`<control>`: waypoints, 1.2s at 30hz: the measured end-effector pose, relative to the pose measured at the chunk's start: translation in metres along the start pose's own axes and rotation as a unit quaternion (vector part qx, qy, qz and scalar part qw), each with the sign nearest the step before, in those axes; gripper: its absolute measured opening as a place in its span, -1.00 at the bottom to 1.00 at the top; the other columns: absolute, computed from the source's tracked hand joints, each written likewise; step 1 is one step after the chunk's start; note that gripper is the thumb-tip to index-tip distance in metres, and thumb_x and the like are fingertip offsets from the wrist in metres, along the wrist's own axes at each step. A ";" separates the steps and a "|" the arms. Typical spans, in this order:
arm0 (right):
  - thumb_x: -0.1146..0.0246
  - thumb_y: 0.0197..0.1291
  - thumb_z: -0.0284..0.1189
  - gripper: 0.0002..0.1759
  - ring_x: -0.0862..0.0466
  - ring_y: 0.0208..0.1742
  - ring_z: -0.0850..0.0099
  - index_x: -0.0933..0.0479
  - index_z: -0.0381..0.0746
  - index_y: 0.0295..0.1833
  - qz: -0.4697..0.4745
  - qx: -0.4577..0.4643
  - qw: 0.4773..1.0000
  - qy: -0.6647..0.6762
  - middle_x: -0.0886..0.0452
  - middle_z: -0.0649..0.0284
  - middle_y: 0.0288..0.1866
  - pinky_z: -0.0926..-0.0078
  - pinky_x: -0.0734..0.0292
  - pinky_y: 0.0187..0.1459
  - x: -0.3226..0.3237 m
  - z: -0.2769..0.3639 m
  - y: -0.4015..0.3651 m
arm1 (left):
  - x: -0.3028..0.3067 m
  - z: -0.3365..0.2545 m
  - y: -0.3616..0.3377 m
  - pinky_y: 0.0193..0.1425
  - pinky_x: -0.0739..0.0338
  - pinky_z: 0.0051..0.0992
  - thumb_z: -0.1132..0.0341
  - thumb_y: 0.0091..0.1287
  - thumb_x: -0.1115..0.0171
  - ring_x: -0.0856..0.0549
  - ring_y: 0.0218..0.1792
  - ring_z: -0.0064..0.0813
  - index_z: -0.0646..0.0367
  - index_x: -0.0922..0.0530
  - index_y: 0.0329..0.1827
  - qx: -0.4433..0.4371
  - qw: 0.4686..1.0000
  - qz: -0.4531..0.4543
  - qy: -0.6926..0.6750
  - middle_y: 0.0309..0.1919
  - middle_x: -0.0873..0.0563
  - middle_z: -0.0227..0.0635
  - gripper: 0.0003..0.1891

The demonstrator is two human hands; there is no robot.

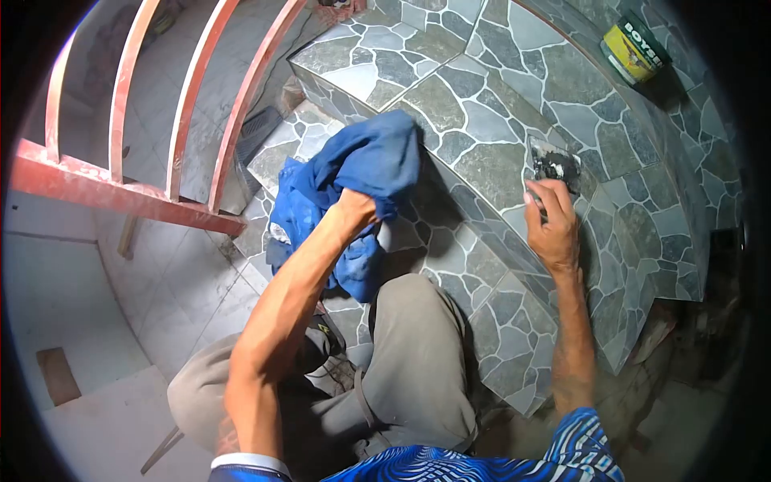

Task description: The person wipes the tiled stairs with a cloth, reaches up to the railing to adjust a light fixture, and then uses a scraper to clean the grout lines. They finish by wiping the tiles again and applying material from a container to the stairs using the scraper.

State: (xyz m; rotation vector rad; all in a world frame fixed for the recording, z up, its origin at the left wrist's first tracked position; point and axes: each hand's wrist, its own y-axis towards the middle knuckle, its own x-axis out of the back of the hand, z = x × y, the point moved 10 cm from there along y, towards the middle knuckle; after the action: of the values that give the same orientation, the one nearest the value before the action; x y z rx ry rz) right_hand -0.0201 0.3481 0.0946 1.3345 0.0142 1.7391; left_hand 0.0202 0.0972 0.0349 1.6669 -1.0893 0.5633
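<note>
My left hand point(358, 210) is closed on a bunched blue cloth point(377, 157), which covers most of its fingers. The cloth hangs over the lower step, with folds drooping toward my knee. Over the upper stone-patterned tiled step point(482, 153), my right hand point(552, 221) grips a small flat scraper point(554, 163) smeared with dark paste. Its blade lies at or just above the tile surface; the handle is mostly hidden by my fingers. White joint lines run between the grey stone shapes.
A green and yellow paint can point(634, 52) stands on the tiles at upper right. At upper left is a red metal railing point(128, 189) with upright bars. My bent knee point(422, 321) is close to the lower step. White floor tiles point(189, 277) lie at left.
</note>
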 end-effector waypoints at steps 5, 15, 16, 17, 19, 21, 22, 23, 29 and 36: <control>-0.30 0.17 -0.60 -0.70 -0.58 -0.08 0.12 -0.56 -0.40 0.03 0.027 0.027 0.999 -0.030 -0.49 0.02 -0.09 0.28 -0.52 -0.04 -0.012 -0.027 -0.016 | -0.051 0.028 0.039 0.22 -0.43 -0.17 0.31 0.25 -0.15 -0.59 0.08 -0.16 0.17 -0.57 0.13 -0.096 0.973 0.178 0.107 0.04 -0.64 -0.12 -0.63; -0.30 0.15 -0.59 -0.67 -0.58 -0.08 0.10 -0.54 -0.40 0.06 0.025 0.028 0.999 0.015 -0.48 0.00 -0.04 0.27 -0.53 -0.07 -0.011 -0.029 -0.021 | -0.056 0.048 0.058 0.14 -0.58 -0.19 0.29 0.05 -0.24 -0.71 0.02 -0.22 0.08 -0.74 -0.22 -0.036 0.943 0.276 0.183 0.00 -0.74 -0.19 -0.76; -0.29 0.15 -0.59 -0.67 -0.58 -0.08 0.10 -0.53 -0.40 0.06 0.017 0.034 0.999 0.018 -0.48 0.00 -0.04 0.26 -0.53 -0.08 -0.009 -0.030 -0.020 | -0.054 0.027 0.053 0.18 -0.57 -0.19 0.27 0.03 -0.27 -0.70 0.06 -0.20 0.10 -0.73 -0.19 -0.114 0.949 0.227 0.185 0.02 -0.73 -0.19 -0.72; -0.29 0.16 -0.58 -0.68 -0.58 -0.08 0.10 -0.53 -0.41 0.05 0.020 0.038 0.999 0.017 -0.48 0.00 -0.05 0.27 -0.53 -0.07 -0.008 -0.030 -0.021 | -0.050 0.006 0.046 0.22 -0.56 -0.20 0.25 0.01 -0.30 -0.69 0.10 -0.17 0.13 -0.72 -0.15 -0.189 0.947 0.172 0.192 0.04 -0.73 -0.19 -0.68; -0.30 0.15 -0.57 -0.67 -0.59 -0.08 0.10 -0.54 -0.41 0.05 0.014 0.021 0.999 0.021 -0.48 0.00 -0.05 0.27 -0.53 -0.06 -0.007 -0.033 -0.017 | -0.028 0.004 0.039 0.23 -0.56 -0.22 0.25 0.02 -0.30 -0.69 0.11 -0.10 0.13 -0.71 -0.12 -0.287 0.941 0.114 0.134 0.03 -0.72 -0.16 -0.67; -0.31 0.14 -0.57 -0.67 -0.59 -0.08 0.10 -0.54 -0.41 0.04 0.025 0.009 0.999 0.022 -0.49 0.00 -0.05 0.28 -0.54 -0.04 -0.009 -0.033 -0.018 | -0.048 0.052 0.062 0.06 -0.64 -0.22 0.21 0.07 -0.26 -0.75 -0.07 -0.17 0.06 -0.72 -0.26 -0.234 0.949 0.178 0.111 -0.14 -0.77 -0.17 -0.78; -0.31 0.15 -0.57 -0.67 -0.59 -0.07 0.10 -0.54 -0.41 0.04 0.025 0.015 0.999 0.026 -0.49 0.00 -0.05 0.28 -0.54 -0.04 -0.010 -0.031 -0.021 | -0.065 0.076 0.068 -0.01 -0.66 -0.22 0.19 0.08 -0.25 -0.76 -0.13 -0.18 0.03 -0.71 -0.30 -0.095 0.946 0.289 0.108 -0.20 -0.78 -0.17 -0.80; -0.30 0.15 -0.57 -0.68 -0.59 -0.07 0.09 -0.54 -0.41 0.04 0.021 0.026 0.999 0.026 -0.49 0.00 -0.05 0.27 -0.54 -0.04 -0.010 -0.034 -0.023 | -0.077 0.061 0.072 -0.11 -0.66 -0.23 0.22 0.10 -0.23 -0.76 -0.22 -0.20 0.05 -0.69 -0.34 -0.098 0.937 0.277 0.190 -0.28 -0.78 -0.17 -0.83; -0.29 0.18 -0.55 -0.69 -0.58 -0.04 0.06 -0.54 -0.40 0.04 0.014 0.014 0.999 0.032 -0.49 -0.01 -0.04 0.23 -0.53 -0.01 -0.006 -0.037 -0.019 | -0.012 0.030 0.036 0.15 -0.56 -0.22 0.27 0.13 -0.22 -0.70 -0.03 -0.14 0.13 -0.66 -0.16 -0.282 0.957 0.058 0.047 -0.17 -0.72 -0.12 -0.76; -0.29 0.19 -0.53 -0.68 -0.58 -0.05 0.07 -0.53 -0.41 0.05 0.001 0.020 0.999 0.049 -0.49 -0.01 -0.04 0.24 -0.53 -0.02 -0.005 -0.037 -0.029 | -0.040 0.012 0.046 0.28 -0.45 -0.23 0.28 0.22 -0.20 -0.62 0.11 -0.10 0.23 -0.60 -0.04 -0.157 0.918 0.326 0.160 0.00 -0.66 -0.07 -0.71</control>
State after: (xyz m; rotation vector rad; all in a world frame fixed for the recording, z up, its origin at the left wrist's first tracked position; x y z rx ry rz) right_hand -0.0302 0.3802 0.0611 1.2762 0.1033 1.8121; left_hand -0.0406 0.0986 0.0220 0.8684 -1.3981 0.9872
